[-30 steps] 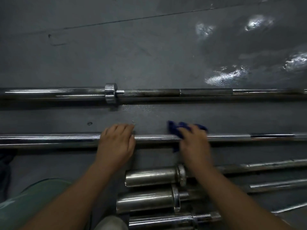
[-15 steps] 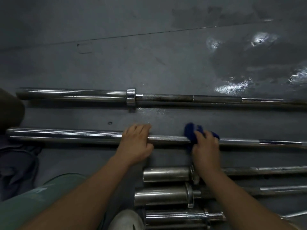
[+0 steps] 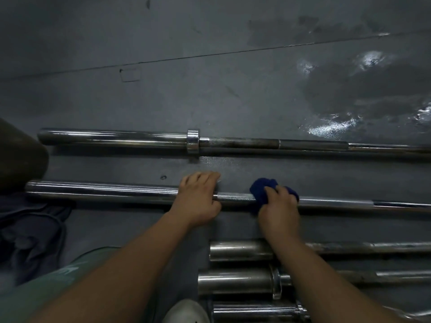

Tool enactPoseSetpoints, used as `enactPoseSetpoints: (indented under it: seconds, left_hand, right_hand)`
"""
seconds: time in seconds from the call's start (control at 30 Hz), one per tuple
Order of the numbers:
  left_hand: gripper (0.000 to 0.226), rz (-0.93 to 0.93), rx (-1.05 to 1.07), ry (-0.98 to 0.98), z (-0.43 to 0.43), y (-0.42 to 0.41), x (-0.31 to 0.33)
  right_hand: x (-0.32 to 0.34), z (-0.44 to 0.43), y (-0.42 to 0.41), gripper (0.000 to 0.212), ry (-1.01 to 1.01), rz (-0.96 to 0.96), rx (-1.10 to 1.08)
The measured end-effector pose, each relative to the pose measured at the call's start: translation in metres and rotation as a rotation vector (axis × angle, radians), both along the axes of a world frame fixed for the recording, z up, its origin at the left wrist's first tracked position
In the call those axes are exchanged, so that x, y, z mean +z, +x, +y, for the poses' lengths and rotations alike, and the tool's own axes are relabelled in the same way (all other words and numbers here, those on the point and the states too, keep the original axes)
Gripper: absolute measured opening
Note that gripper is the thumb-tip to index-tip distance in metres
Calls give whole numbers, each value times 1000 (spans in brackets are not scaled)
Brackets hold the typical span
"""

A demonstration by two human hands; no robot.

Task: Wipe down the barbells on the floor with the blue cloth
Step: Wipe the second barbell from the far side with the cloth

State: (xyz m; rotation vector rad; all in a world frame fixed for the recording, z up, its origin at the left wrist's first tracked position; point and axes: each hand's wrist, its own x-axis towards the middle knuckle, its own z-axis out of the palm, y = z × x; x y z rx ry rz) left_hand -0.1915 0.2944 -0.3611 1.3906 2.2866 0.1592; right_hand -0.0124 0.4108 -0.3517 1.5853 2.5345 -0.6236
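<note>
Sliding leftward from before, the right hand [image 3: 279, 213] is clutching the bunched blue cloth [image 3: 261, 190] around the knurled steel barbell [image 3: 338, 202], the left hand [image 3: 198, 199] gripping its smooth sleeve.

Past the middle barbell [image 3: 105, 191] the floor [image 3: 256, 169] is open up to the far barbell [image 3: 116, 138]; nearer me, three more barbells [image 3: 240, 250] lie close together.

Bare arms on this one: left forearm [image 3: 130, 259] and right forearm [image 3: 326, 276] uncovered from the left hand [image 3: 198, 201] and right hand [image 3: 279, 210] back as far as I can see. Behind & left of the left-hand grip, a leg in pale green fabric [image 3: 42, 297], smooth, w/ a faint whitish print [image 3: 70, 272] I can't read. Btwn the forearms, well back from both grips, rounded toe of a white shoe [image 3: 186, 311].
</note>
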Motion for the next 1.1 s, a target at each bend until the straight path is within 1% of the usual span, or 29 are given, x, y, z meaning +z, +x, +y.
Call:
enactPoseSetpoints:
  seconds: [0.03,0.1,0.17,0.2,0.23,0.33,0.4,0.43,0.47,0.5,0.57,0.63,0.7,0.8,0.87,0.93,1.0,1.03,1.1]
  left_hand:
    - [85,-8,-5,-6,0,0,0]
    - [87,-45,-8,-11,-1,-2,2]
    - [89,-91,-8,-4,-3,-4,4]
    - [90,-94,-9,-2,-4,-5,5]
    - [91,-78,-10,-2,-5,-3,6]
    - [90,1,27,-17,-11,8,4]
    - [86,46,34,-24,-16,16,2]
    - [84,66,28,-17,-18,19,2]
    - [84,82,23,-7,-21,23,2]
    - [85,93,20,-1,-24,27,1]
    - [87,111,16,14,-30,34,0]
    - [84,96,50,69,-37,42,-3]
    - [79,64,87,121,-45,46,-6]
    - [76,19,113,134,-52,47,-10]
    - [79,-15,100,93,-50,41,-8]
    - [85,-106,110,70,-40,29,-6]
    - [85,-198,152,119,-33,15,-3]
    - [80,-181,172,174,-34,8,-1]
    - [65,-9,228,243,-43,-7,-7]
  right_hand:
    - [3,-15,-14,55,-43,12,39]
    - [7,-47,-43,54,-109,65,252]
    - [7,-50,-47,51,-87,116,438]
    - [5,-37,-38,52,-37,97,469]
    - [0,-22,-22,54,21,56,442]
    - [-8,27,36,51,156,-84,163]
    - [-7,35,48,48,145,-162,55]
    - [-7,30,41,47,140,-156,27]
    - [-6,20,30,46,123,-143,28]
    - [-5,6,17,46,106,-128,77]
    - [-4,-25,-10,49,86,-70,254]
    - [-4,-49,-28,49,56,-11,372]
    - [-4,-53,-33,47,45,36,425]
    - [-7,-29,-11,48,61,8,539]
    - [-6,-3,11,45,79,-27,490]
    - [-3,15,26,40,95,-36,370]
    - [-5,13,19,37,36,36,279]
    - [-5,3,4,37,-9,119,263]
    - [-5,-26,-35,41,-150,293,283]
